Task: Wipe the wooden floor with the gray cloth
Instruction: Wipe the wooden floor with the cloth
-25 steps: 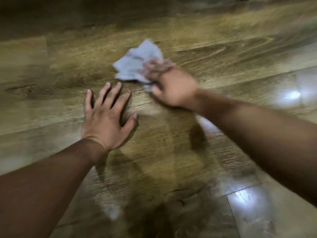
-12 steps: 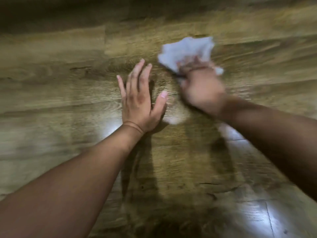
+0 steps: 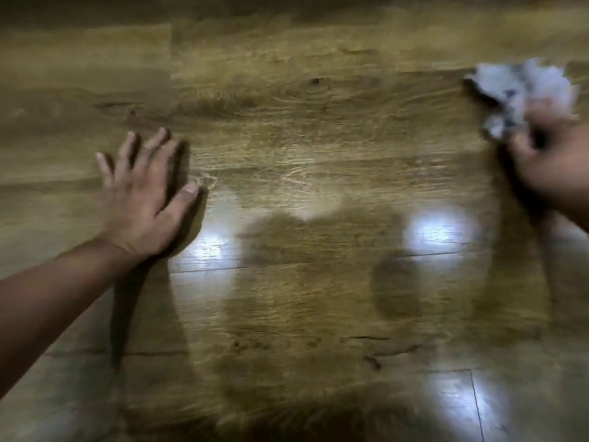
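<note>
The gray cloth (image 3: 522, 90) is crumpled on the wooden floor (image 3: 302, 138) at the far right edge of the view, blurred by motion. My right hand (image 3: 548, 161) is closed on its near side and pressing it to the planks. My left hand (image 3: 143, 199) lies flat on the floor at the left, palm down, fingers spread, holding nothing. A wide stretch of bare floor separates the two hands.
Brown wood-grain planks fill the whole view, with seams running across. Bright glare patches (image 3: 436, 231) shine on the floor between my arms. My own shadow darkens the middle and bottom. The far edge of the floor is dim.
My right hand has swept the cloth far to the right, away from my left hand. My left hand now sits further left in view, still flat on the floor.
</note>
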`<state>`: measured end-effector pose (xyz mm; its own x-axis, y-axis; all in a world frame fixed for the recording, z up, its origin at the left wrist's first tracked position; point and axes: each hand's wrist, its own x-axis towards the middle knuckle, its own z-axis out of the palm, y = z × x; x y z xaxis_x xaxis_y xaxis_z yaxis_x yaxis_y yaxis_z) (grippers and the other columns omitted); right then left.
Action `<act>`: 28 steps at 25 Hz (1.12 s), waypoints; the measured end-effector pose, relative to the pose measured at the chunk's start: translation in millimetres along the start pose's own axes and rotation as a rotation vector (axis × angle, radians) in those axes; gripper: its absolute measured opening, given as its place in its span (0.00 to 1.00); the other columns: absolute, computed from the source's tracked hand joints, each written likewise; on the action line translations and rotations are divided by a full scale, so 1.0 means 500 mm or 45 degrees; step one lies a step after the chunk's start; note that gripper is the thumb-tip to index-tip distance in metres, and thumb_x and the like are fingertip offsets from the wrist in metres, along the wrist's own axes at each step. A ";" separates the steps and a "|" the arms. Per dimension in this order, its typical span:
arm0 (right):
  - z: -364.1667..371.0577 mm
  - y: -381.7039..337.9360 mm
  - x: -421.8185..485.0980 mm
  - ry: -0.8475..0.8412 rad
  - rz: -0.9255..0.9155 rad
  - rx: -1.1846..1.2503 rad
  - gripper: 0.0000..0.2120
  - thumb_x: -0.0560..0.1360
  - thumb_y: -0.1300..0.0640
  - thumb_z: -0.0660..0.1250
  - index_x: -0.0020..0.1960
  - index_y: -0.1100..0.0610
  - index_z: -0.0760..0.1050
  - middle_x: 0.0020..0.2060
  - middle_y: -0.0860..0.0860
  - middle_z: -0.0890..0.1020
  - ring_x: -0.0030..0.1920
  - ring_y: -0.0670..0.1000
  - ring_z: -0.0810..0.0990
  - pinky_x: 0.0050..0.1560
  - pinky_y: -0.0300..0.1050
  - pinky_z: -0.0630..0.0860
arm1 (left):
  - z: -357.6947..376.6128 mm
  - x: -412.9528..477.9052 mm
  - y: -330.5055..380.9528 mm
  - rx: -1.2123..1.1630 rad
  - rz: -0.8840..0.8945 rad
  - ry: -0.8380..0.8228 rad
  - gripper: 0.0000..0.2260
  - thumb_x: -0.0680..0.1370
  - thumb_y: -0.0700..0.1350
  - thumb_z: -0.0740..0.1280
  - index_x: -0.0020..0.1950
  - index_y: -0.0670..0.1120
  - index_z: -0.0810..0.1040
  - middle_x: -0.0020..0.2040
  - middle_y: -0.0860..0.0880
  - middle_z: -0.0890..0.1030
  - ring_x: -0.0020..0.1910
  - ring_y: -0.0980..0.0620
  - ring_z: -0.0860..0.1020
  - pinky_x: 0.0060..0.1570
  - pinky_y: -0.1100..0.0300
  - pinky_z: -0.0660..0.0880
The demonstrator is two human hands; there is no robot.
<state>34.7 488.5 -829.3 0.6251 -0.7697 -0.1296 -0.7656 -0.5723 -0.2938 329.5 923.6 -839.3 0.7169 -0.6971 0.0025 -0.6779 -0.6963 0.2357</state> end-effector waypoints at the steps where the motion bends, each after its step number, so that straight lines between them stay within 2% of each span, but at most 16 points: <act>1: -0.020 0.047 0.001 0.030 0.256 -0.042 0.24 0.76 0.42 0.52 0.60 0.58 0.73 0.56 0.63 0.79 0.59 0.64 0.77 0.64 0.61 0.72 | 0.001 0.003 0.001 0.013 0.020 0.017 0.34 0.76 0.64 0.53 0.77 0.47 0.63 0.80 0.46 0.62 0.79 0.38 0.55 0.73 0.30 0.45; 2: -0.022 0.054 0.009 0.061 0.412 -0.106 0.23 0.76 0.44 0.52 0.59 0.58 0.73 0.56 0.64 0.78 0.58 0.67 0.76 0.62 0.66 0.72 | 0.002 0.005 0.000 0.020 0.015 0.028 0.33 0.76 0.63 0.53 0.77 0.47 0.63 0.80 0.46 0.62 0.79 0.37 0.55 0.73 0.30 0.45; 4: 0.014 -0.031 0.011 0.160 0.338 -0.163 0.22 0.77 0.50 0.53 0.65 0.60 0.73 0.63 0.65 0.75 0.65 0.66 0.72 0.67 0.65 0.67 | -0.002 0.006 0.000 -0.016 -0.018 0.058 0.33 0.77 0.63 0.53 0.77 0.47 0.63 0.79 0.45 0.63 0.79 0.38 0.56 0.73 0.30 0.46; 6: 0.071 -0.199 -0.024 0.156 -0.177 -0.120 0.24 0.78 0.52 0.54 0.70 0.62 0.70 0.69 0.65 0.71 0.71 0.65 0.66 0.73 0.60 0.57 | -0.005 -0.003 0.014 -0.097 -0.024 0.109 0.35 0.77 0.62 0.54 0.79 0.44 0.60 0.79 0.43 0.63 0.79 0.38 0.57 0.74 0.31 0.46; 9: 0.173 -0.502 -0.142 -0.204 -0.711 -0.105 0.26 0.81 0.50 0.54 0.78 0.53 0.59 0.79 0.56 0.57 0.79 0.56 0.51 0.72 0.51 0.36 | -0.009 -0.014 0.019 -0.137 0.005 0.214 0.37 0.77 0.60 0.56 0.80 0.40 0.57 0.79 0.41 0.62 0.78 0.40 0.60 0.74 0.33 0.43; 11: 0.215 -0.641 -0.222 -0.408 -1.070 -0.151 0.25 0.81 0.47 0.55 0.77 0.48 0.60 0.79 0.51 0.55 0.79 0.54 0.46 0.76 0.60 0.37 | -0.005 -0.018 0.011 -0.160 -0.035 0.268 0.37 0.77 0.60 0.56 0.79 0.38 0.58 0.77 0.39 0.65 0.76 0.40 0.64 0.75 0.35 0.43; 13: 0.212 -0.629 -0.248 -0.463 -1.273 -0.091 0.23 0.80 0.47 0.57 0.75 0.47 0.64 0.78 0.49 0.58 0.79 0.52 0.47 0.77 0.58 0.41 | -0.005 -0.019 0.005 -0.220 -0.030 0.239 0.36 0.77 0.60 0.55 0.78 0.38 0.59 0.76 0.38 0.67 0.74 0.40 0.66 0.75 0.41 0.45; 15: 0.163 -0.490 -0.220 -0.412 -1.256 0.082 0.22 0.80 0.50 0.61 0.74 0.50 0.67 0.77 0.50 0.63 0.79 0.51 0.53 0.78 0.51 0.46 | -0.005 -0.017 0.006 -0.221 0.014 0.198 0.34 0.78 0.60 0.55 0.77 0.39 0.61 0.76 0.39 0.67 0.74 0.40 0.66 0.75 0.43 0.46; 16: 0.131 -0.389 -0.202 -0.372 -1.132 0.170 0.21 0.79 0.53 0.64 0.71 0.54 0.71 0.74 0.53 0.67 0.77 0.53 0.59 0.77 0.50 0.52 | -0.004 -0.015 0.006 -0.191 0.045 0.185 0.33 0.78 0.59 0.55 0.77 0.40 0.63 0.77 0.39 0.66 0.75 0.40 0.64 0.75 0.42 0.47; 18: 0.056 -0.150 -0.151 -0.142 -0.613 0.179 0.21 0.76 0.51 0.65 0.66 0.61 0.76 0.68 0.59 0.75 0.72 0.59 0.69 0.74 0.53 0.62 | 0.001 -0.006 0.001 -0.127 0.082 0.158 0.32 0.78 0.60 0.55 0.76 0.42 0.65 0.77 0.41 0.66 0.77 0.39 0.62 0.75 0.38 0.48; 20: -0.028 0.001 -0.135 -0.082 0.048 0.058 0.25 0.75 0.41 0.59 0.60 0.58 0.78 0.62 0.62 0.79 0.65 0.63 0.76 0.67 0.62 0.70 | 0.006 0.004 -0.007 -0.070 0.105 0.134 0.30 0.79 0.61 0.54 0.75 0.45 0.67 0.77 0.43 0.67 0.77 0.39 0.61 0.74 0.36 0.50; 22: -0.038 0.026 -0.133 0.025 0.341 -0.044 0.22 0.73 0.43 0.53 0.54 0.58 0.75 0.55 0.64 0.78 0.56 0.67 0.76 0.59 0.66 0.73 | 0.012 0.003 -0.014 -0.042 0.091 0.158 0.29 0.79 0.61 0.54 0.74 0.46 0.68 0.76 0.44 0.68 0.76 0.40 0.62 0.74 0.36 0.51; 23: -0.018 -0.019 -0.132 0.102 0.315 -0.036 0.21 0.72 0.47 0.52 0.54 0.59 0.74 0.55 0.65 0.77 0.57 0.67 0.75 0.59 0.64 0.72 | 0.018 0.003 -0.014 -0.044 0.072 0.173 0.28 0.79 0.61 0.55 0.73 0.46 0.68 0.76 0.45 0.68 0.76 0.40 0.62 0.74 0.36 0.51; 25: 0.042 -0.175 -0.140 0.169 -0.023 0.050 0.21 0.73 0.53 0.55 0.61 0.60 0.74 0.63 0.65 0.75 0.64 0.66 0.72 0.64 0.55 0.67 | 0.022 0.005 -0.012 -0.051 0.041 0.183 0.27 0.80 0.60 0.55 0.73 0.46 0.69 0.76 0.46 0.69 0.76 0.41 0.62 0.74 0.37 0.51; 27: 0.125 -0.356 -0.164 -0.002 -0.510 0.032 0.24 0.78 0.53 0.59 0.73 0.56 0.68 0.73 0.60 0.68 0.74 0.60 0.63 0.72 0.49 0.57 | 0.020 0.005 -0.006 -0.041 0.004 0.180 0.26 0.80 0.58 0.55 0.73 0.45 0.69 0.77 0.45 0.68 0.76 0.41 0.62 0.74 0.38 0.51; 28: 0.159 -0.450 -0.190 -0.175 -0.705 -0.006 0.26 0.79 0.50 0.58 0.76 0.54 0.63 0.77 0.56 0.63 0.77 0.57 0.57 0.75 0.51 0.51 | 0.021 0.005 -0.002 -0.029 -0.004 0.173 0.26 0.80 0.57 0.55 0.73 0.44 0.69 0.77 0.45 0.68 0.76 0.41 0.62 0.74 0.38 0.52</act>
<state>159.4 712.8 -826.2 0.9472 -0.3106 -0.0797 -0.3184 -0.8813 -0.3492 330.3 920.9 -849.6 0.7354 -0.6645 0.1332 -0.6731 -0.6932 0.2577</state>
